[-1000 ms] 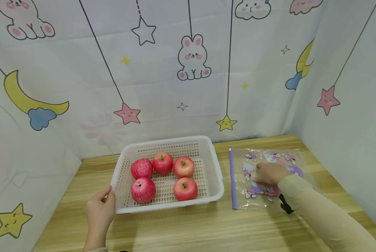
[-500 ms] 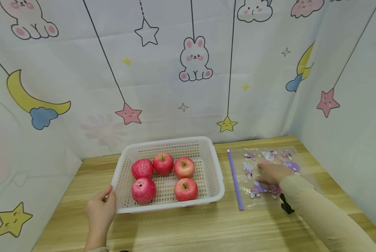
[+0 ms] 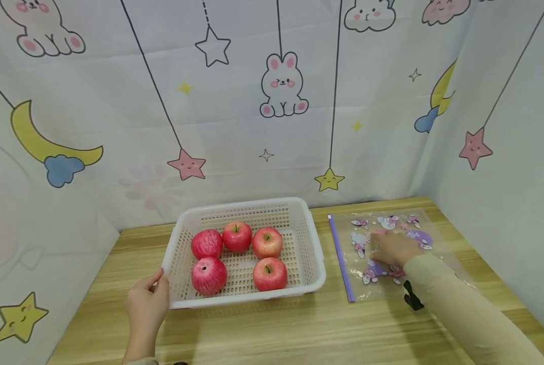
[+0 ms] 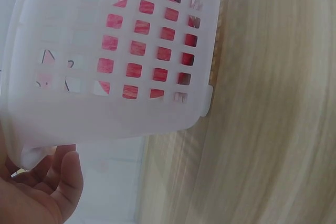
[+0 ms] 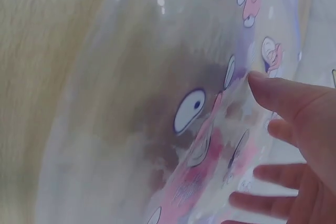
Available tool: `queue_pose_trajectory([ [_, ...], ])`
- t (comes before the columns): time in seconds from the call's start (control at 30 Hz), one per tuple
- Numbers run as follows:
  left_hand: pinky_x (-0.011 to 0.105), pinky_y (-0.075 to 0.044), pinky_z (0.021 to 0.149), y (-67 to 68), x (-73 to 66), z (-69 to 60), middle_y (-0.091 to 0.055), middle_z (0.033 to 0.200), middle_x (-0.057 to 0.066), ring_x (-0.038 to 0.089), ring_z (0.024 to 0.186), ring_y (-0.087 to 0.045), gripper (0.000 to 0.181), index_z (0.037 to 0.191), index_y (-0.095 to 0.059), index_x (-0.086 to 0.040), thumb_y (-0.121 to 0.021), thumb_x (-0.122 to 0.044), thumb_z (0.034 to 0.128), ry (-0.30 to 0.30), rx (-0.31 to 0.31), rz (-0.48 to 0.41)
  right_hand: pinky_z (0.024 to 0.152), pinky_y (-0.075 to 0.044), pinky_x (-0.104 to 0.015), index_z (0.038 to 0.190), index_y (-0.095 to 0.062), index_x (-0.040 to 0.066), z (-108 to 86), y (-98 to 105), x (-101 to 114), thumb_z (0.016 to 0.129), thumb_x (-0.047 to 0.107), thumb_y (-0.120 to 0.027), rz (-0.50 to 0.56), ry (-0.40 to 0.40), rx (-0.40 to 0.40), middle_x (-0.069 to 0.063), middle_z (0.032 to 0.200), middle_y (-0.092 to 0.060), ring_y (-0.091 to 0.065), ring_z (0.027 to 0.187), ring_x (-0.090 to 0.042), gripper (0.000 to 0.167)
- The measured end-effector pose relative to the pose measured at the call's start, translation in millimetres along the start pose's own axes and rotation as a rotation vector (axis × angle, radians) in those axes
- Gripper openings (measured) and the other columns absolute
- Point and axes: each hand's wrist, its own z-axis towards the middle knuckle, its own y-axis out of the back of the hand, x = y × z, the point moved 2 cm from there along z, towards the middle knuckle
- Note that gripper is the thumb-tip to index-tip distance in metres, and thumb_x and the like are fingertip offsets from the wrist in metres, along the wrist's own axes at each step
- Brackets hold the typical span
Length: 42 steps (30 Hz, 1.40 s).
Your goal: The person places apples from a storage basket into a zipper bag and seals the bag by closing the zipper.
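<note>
A white mesh basket (image 3: 198, 302) holds several red apples (image 3: 269, 274). My left hand (image 3: 147, 300) grips its left front corner; in the left wrist view, curled fingers (image 4: 69, 182) are at the basket's rim. To the right lies a flat, clear zip bag (image 3: 418, 238) with pink and purple cartoon prints and a purple slider strip (image 3: 340, 258) along its left side. Over the bag's middle is my right hand (image 3: 394, 249). The right wrist view shows its fingers spread and fairly straight, the thumb (image 5: 286, 95) at the film; whether every fingertip touches is unclear.
The wooden tabletop (image 3: 262, 334) carries both basket and bag. Behind it hangs a white cloth (image 3: 235, 121) printed with bunnies, stars and moons, which also runs along both sides. A narrow gap separates basket and bag.
The zip bag has turned slightly counterclockwise beneath my right hand, the near end of its purple strip swinging right. My left hand and the basket have stayed in place.
</note>
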Motion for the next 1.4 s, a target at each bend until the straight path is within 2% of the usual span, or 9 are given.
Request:
queue_pose_trajectory([
  [0.1,0.018,-0.042,0.042,0.0,-0.2,-0.2,-0.067,0.096,0.026,-0.004,0.055,-0.046,0.027,0.108,-0.068,0.003,-0.057,-0.009,0.0866,0.003,-0.002,0.005,0.086,-0.044,-0.065,0.137,-0.047,0.006,-0.2,-1.1,5.0,0.086,0.036,-0.063,-0.006,0.044,-0.017,-0.03,0.138,-0.043,-0.049,0.116,-0.052,0.061],
  [0.17,0.018,-0.042,0.042,0.1,-0.5,-0.4,-0.068,0.096,0.026,-0.003,0.055,-0.046,0.027,0.108,-0.068,0.003,-0.056,-0.009,0.0866,0.003,-0.001,0.008,0.091,-0.042,-0.064,0.138,-0.046,0.006,0.4,-3.1,8.8,0.086,0.036,-0.064,0.013,0.071,-0.005,-0.029,0.142,-0.04,-0.047,0.12,-0.05,0.063],
  [0.27,0.018,-0.042,0.042,0.3,-0.8,-0.2,-0.067,0.096,0.026,-0.002,0.055,-0.047,0.028,0.108,-0.068,0.003,-0.056,-0.009,0.0867,0.0,0.004,0.015,0.095,-0.039,-0.065,0.14,-0.043,0.005,1.2,-5.6,13.7,0.087,0.039,-0.063,0.041,0.102,0.017,-0.029,0.145,-0.036,-0.046,0.122,-0.049,0.066],
  [0.43,0.018,-0.042,0.042,0.4,-1.0,0.6,-0.068,0.095,0.026,-0.002,0.054,-0.046,0.028,0.108,-0.068,0.003,-0.056,-0.009,0.0868,-0.004,0.006,0.023,0.101,-0.036,-0.062,0.14,-0.042,0.002,2.3,-9.0,23.0,0.09,0.036,-0.06,0.084,0.188,0.006,-0.029,0.144,-0.036,-0.043,0.125,-0.048,0.063],
  [0.57,0.018,-0.041,0.041,0.8,-0.2,1.1,-0.067,0.095,0.027,-0.004,0.053,-0.045,0.027,0.108,-0.068,0.004,-0.056,-0.008,0.0867,-0.004,0.003,0.017,0.106,-0.031,-0.059,0.141,-0.04,0.002,2.7,-7.6,32.8,0.085,0.042,-0.065,0.149,0.24,0.012,-0.028,0.146,-0.034,-0.036,0.132,-0.046,0.074],
  [0.7,0.018,-0.041,0.041,1.5,-0.5,1.0,-0.067,0.095,0.027,-0.004,0.053,-0.045,0.027,0.108,-0.068,0.004,-0.056,-0.007,0.0863,0.0,-0.002,0.019,0.11,-0.025,-0.057,0.144,-0.035,0.002,7.5,-8.3,40.4,0.077,0.05,-0.071,0.183,0.254,0.048,-0.025,0.151,-0.027,-0.028,0.137,-0.044,0.09],
  [0.8,0.018,-0.041,0.042,1.4,-0.6,0.9,-0.068,0.093,0.026,-0.002,0.053,-0.045,0.027,0.107,-0.068,0.003,-0.056,-0.007,0.0858,0.0,-0.008,0.024,0.111,-0.023,-0.057,0.144,-0.034,0.001,12.4,-10.2,44.6,0.074,0.051,-0.072,0.171,0.272,0.063,-0.027,0.151,-0.024,-0.026,0.138,-0.045,0.094],
  [1.03,0.017,-0.042,0.043,0.0,0.3,0.7,-0.068,0.094,0.025,-0.004,0.055,-0.046,0.027,0.108,-0.068,0.002,-0.056,-0.009,0.0862,0.012,-0.007,0.017,0.112,-0.023,-0.057,0.143,-0.035,0.0,18.5,-14.4,46.8,0.075,0.048,-0.073,0.146,0.271,0.105,-0.028,0.151,-0.024,-0.026,0.137,-0.046,0.092],
  [1.4,0.017,-0.041,0.041,-0.1,1.1,1.4,-0.068,0.095,0.027,-0.006,0.052,-0.044,0.027,0.108,-0.068,0.003,-0.057,-0.008,0.0865,-0.01,-0.009,0.019,0.111,-0.025,-0.055,0.14,-0.042,0.0,18.0,-13.2,47.7,0.074,0.042,-0.075,0.164,0.27,0.098,-0.028,0.149,-0.028,-0.031,0.135,-0.046,0.084],
])
